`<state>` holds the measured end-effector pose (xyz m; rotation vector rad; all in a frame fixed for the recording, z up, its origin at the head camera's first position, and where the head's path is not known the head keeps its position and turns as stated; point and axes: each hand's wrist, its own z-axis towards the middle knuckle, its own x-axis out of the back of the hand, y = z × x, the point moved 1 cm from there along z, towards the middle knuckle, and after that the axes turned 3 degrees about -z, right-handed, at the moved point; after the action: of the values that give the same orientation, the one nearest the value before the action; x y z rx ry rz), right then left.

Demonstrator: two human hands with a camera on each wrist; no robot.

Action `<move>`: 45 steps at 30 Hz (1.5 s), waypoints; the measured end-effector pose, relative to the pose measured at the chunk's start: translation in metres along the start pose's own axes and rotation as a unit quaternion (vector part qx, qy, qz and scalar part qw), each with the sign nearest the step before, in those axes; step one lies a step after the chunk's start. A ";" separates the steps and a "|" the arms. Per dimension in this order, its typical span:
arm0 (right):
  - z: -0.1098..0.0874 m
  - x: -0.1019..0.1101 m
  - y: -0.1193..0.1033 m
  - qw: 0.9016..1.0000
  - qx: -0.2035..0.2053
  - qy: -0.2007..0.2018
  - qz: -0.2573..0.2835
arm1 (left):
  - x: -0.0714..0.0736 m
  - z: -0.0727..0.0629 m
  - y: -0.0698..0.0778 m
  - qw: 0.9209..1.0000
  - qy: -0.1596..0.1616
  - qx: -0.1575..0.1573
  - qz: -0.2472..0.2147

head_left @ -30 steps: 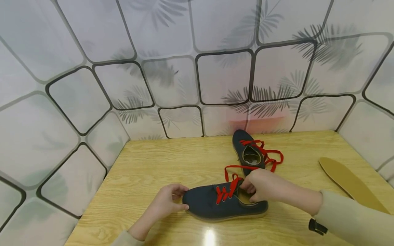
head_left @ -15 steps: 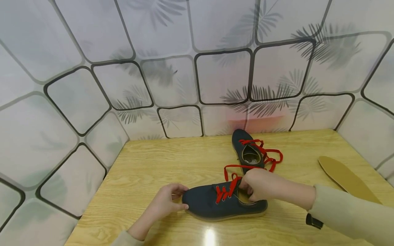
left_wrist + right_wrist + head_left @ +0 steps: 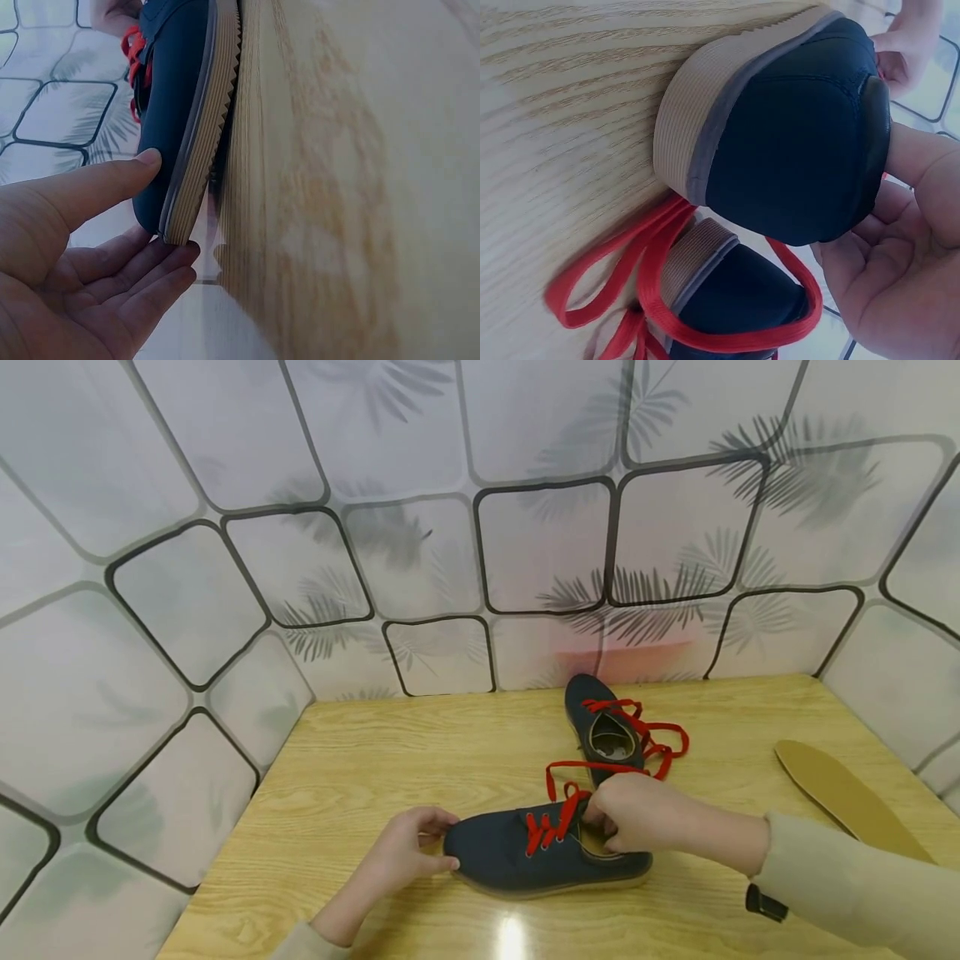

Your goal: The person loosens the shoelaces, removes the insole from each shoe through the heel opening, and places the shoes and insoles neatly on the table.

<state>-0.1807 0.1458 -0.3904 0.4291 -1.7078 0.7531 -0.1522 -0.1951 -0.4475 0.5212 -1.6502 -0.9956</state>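
A navy shoe with red laces lies sole down on the wooden table, its toe pointing left. My left hand holds the toe; in the left wrist view the thumb presses the upper while the fingers curl round the tip of the sole. At the shoe's opening, my right hand grips the far side of the collar, with the thumb at the inner side. The right wrist view shows the heel from behind. Part of the opening is hidden by my right hand.
A second navy shoe stands behind the first, its loose red laces spread to the right. A tan insole lies at the table's right. Patterned fabric walls border the wooden table.
Over the last second my right forearm has shifted slightly left. Both hands keep their holds, and the shoe stays in place.
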 end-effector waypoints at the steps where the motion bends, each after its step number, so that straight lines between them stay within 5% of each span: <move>1: 0.000 0.000 0.000 1.000 -0.001 0.002 0.003 | 0.000 0.000 0.000 1.000 0.000 0.000 0.001; 6: -0.004 -0.002 -0.001 1.000 -0.005 0.023 -0.010 | 0.002 0.002 0.001 1.000 0.001 0.000 0.002; 13: -0.004 -0.005 -0.004 0.995 0.039 0.033 -0.084 | 0.001 0.001 0.000 1.000 0.002 0.000 0.002; 22: -0.005 -0.011 -0.004 0.999 0.011 0.029 -0.037 | -0.001 -0.001 0.001 1.000 -0.004 0.007 -0.010; 45: -0.001 -0.012 -0.003 0.999 0.027 0.036 -0.026 | 0.001 -0.001 0.002 1.000 0.002 0.001 -0.019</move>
<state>-0.1745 0.1432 -0.4008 0.4754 -1.6056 0.7699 -0.1510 -0.1952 -0.4453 0.5580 -1.6426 -1.0208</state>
